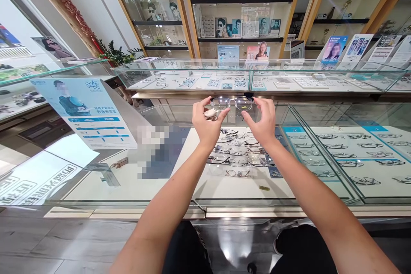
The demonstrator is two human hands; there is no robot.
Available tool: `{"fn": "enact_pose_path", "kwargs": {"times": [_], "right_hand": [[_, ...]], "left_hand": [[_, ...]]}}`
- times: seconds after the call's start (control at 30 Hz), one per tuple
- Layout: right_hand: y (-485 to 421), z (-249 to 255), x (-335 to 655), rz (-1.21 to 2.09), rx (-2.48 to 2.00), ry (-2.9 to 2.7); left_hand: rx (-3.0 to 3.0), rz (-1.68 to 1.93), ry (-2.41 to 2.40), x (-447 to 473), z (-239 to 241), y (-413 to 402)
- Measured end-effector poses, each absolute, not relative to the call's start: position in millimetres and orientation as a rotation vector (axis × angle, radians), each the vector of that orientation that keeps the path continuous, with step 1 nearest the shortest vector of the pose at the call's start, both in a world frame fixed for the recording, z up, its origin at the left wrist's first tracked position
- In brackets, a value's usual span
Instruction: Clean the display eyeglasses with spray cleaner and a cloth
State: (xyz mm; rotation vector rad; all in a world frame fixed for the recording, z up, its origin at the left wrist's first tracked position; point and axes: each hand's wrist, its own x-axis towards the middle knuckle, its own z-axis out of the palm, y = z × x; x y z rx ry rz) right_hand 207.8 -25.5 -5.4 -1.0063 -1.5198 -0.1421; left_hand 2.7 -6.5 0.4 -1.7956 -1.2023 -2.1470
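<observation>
Half-rim eyeglasses (238, 102): held up level over the glass display case (231, 193), clear lenses, lettering on one.
Left hand (207, 123): thumb and fingers pinching one frame end; small whitish item (211, 114) there too, can't tell what.
Right hand (265, 120): pinching opposite end.
Frame feel: probably light, stiff, thin, fragile; lenses likely slick, smudge-prone.
Best hold: outer corners near hinges, both sides, off lenses.

Wood-framed shelving (240, 40) behind glass ctrs (167, 190), w/ shiny gray flr (35, 239).
</observation>
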Motion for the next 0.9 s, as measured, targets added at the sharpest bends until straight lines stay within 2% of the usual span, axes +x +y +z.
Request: {"fn": "enact_pose_path", "kwargs": {"times": [0.53, 0.9], "right_hand": [[-22.2, -6.4, 213.8, -0.224, -1.123, -1.495], [-24.3, -3.6, 214.2, -0.165, -1.07, -1.473]], "left_hand": [[-1.797, -2.098, -1.154, 2.1, -1.3, -5.1], [-1.818, -2.068, -1.193, 0.5, -2.2, -4.0]]}}
